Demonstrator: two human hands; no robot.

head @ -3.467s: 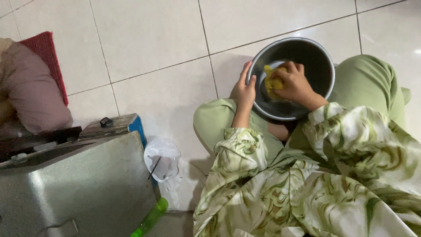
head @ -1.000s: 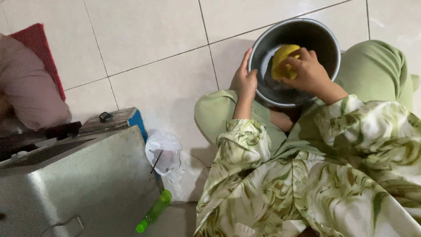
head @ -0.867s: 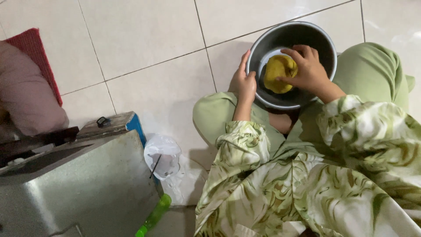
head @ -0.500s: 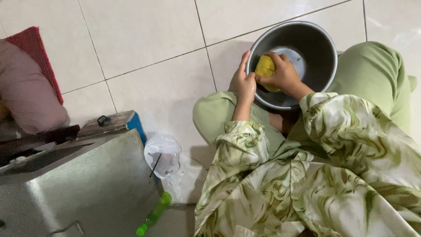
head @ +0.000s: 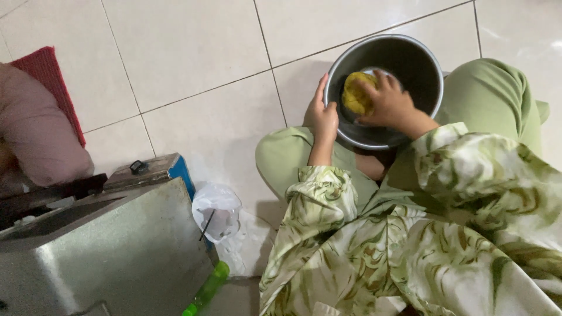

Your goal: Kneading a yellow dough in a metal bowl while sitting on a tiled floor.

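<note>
seated on the tiled floor (head: 193,52), metal bowl (head: 430,67) propped between the knees, tilted toward the body.

left hand (head: 324,114): fingers wrapped over the near-left rim of the bowl, clamped on it, thumb side outside the wall. it is the brace.

right hand (head: 389,105): reaches over the near rim, down inside the bowl, fingers curled around a yellow sponge (head: 357,93) and pressing it to the inner wall on the side nearest the left hand. sponge is partly under the fingertips; the bowl's bottom shows just beyond it (cannot tell if there is water or soap in it).

judgement on doing this well: keep the left grip firm so the bowl does not spin under the scrub; work the sponge in overlapping arcs around the wall, turning the bowl with the left hand rather than stretching the right wrist.

off to the left hand's side, well apart: a crumpled plastic bag (head: 216,210), a metal box (head: 111,257), a green bottle (head: 205,292).
</note>
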